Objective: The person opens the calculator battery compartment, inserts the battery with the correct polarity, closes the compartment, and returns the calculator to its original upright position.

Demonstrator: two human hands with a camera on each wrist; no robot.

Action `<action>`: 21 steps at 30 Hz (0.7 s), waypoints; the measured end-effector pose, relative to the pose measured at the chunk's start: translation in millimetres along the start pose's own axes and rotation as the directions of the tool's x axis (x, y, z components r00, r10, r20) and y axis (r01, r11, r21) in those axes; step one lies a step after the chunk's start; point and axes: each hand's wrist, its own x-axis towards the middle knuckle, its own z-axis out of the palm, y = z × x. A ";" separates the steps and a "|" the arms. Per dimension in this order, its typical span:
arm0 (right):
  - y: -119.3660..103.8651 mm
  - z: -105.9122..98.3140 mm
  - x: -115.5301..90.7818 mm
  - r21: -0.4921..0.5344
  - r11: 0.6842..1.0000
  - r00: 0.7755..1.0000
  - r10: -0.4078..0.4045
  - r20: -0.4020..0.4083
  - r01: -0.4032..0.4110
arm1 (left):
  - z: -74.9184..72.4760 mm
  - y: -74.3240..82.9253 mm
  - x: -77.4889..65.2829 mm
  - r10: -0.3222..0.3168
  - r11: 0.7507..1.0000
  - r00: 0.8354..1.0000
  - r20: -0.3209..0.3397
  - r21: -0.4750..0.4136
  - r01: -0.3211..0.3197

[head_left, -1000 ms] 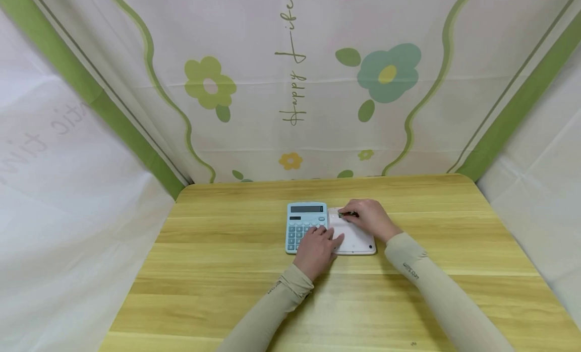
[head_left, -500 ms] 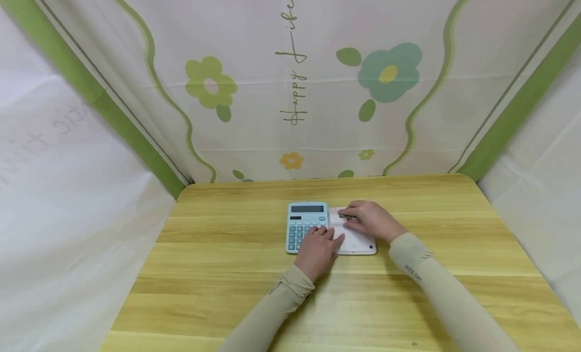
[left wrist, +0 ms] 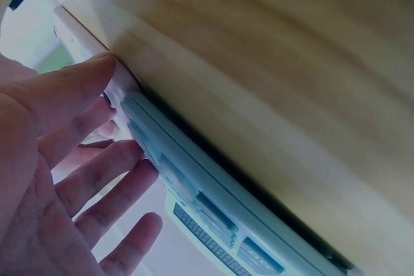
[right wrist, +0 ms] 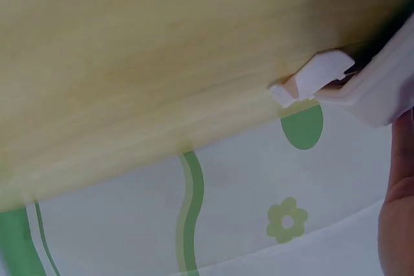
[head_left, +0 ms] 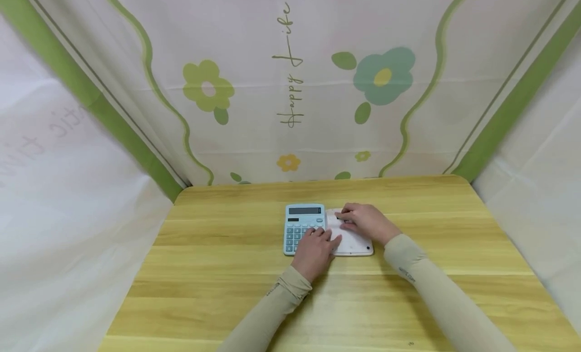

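A light blue calculator [head_left: 291, 236] lies face up on the wooden table. Against its right side is a pale pink, flat device [head_left: 358, 245], bare side up, with small screw holes and a black foot. My left hand [head_left: 314, 253] rests across the joint between them: fingertips on the calculator's keys, thumb along the pale device's near edge. My right hand [head_left: 369, 223] is over the device's far end, fingers bent and fingertips at a small dark spot there. I cannot tell whether they still pinch anything. In the right wrist view a small white flap [right wrist: 323, 72] sticks out at the device's end.
The wooden table [head_left: 218, 271] reaches well beyond both devices on each side. A white curtain [head_left: 254, 54] printed with flowers hangs behind its far edge, and pale cloth [head_left: 68, 231] hangs at the left and right.
A dark, narrow thing showed between my right fingertips earlier; now it is mostly out of sight, and the fingers have shifted slightly at the device's far end. My left hand stays put.
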 end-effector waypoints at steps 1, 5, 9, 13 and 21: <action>0.1 0.9 -0.6 0.002 1.000 1.000 0.012 0.000 -0.012 | 0.3 0.3 0.0 0.001 1.000 1.000 0.000 -0.002 -0.001; -3.4 -1.1 -0.3 0.009 0.999 0.999 0.048 0.010 -0.048 | 1.4 0.8 0.4 -0.001 1.000 1.000 -0.002 0.002 0.001; -7.1 -3.7 1.3 -0.010 0.999 0.999 0.049 0.024 -0.049 | 0.5 0.4 1.0 -0.008 1.000 1.000 0.011 0.003 0.008; -7.0 -3.5 0.1 -0.012 0.999 0.999 0.048 0.025 -0.048 | 0.3 0.3 2.7 -0.009 1.000 1.000 0.024 0.010 0.009; -9.0 -4.3 -2.3 0.022 0.996 0.994 0.089 0.059 -0.091 | 1.8 0.2 2.7 -0.006 1.000 1.000 0.025 0.004 0.006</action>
